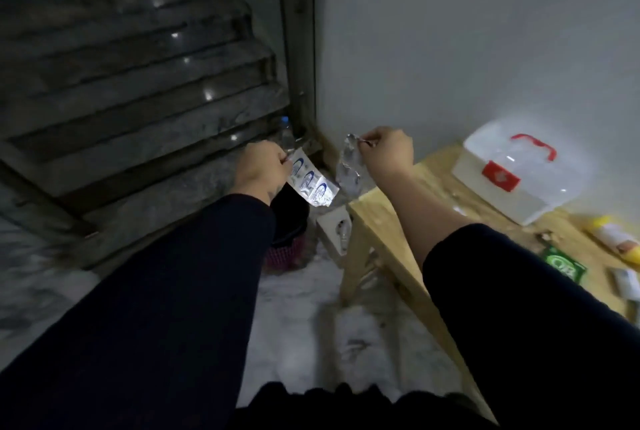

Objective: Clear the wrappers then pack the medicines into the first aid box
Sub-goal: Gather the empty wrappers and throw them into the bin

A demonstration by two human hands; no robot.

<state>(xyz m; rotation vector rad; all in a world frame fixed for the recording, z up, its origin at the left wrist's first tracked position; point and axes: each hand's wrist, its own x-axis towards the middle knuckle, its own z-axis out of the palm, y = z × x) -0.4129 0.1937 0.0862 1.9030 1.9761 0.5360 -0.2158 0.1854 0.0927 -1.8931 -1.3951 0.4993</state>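
My left hand (260, 168) pinches a white wrapper with blue printed ovals (311, 183), which hangs over a dark bin with a pink woven base (289, 225) on the floor. My right hand (388, 152) pinches a clear crumpled plastic wrapper (349, 170) just right of it, beside the table corner. The white first aid box (516, 176), with red handle and red latch, stands shut on the wooden table (391, 221) at the right. A yellow tube (616, 237), a green sachet (564, 265) and a small white item (627, 284) lie on the table's right part.
A staircase (138, 83) rises at the left. A water bottle (285, 133) stands by the wall corner behind my left hand. A white socket block (334, 228) sits on the floor next to the table leg. A grey wall is behind the table.
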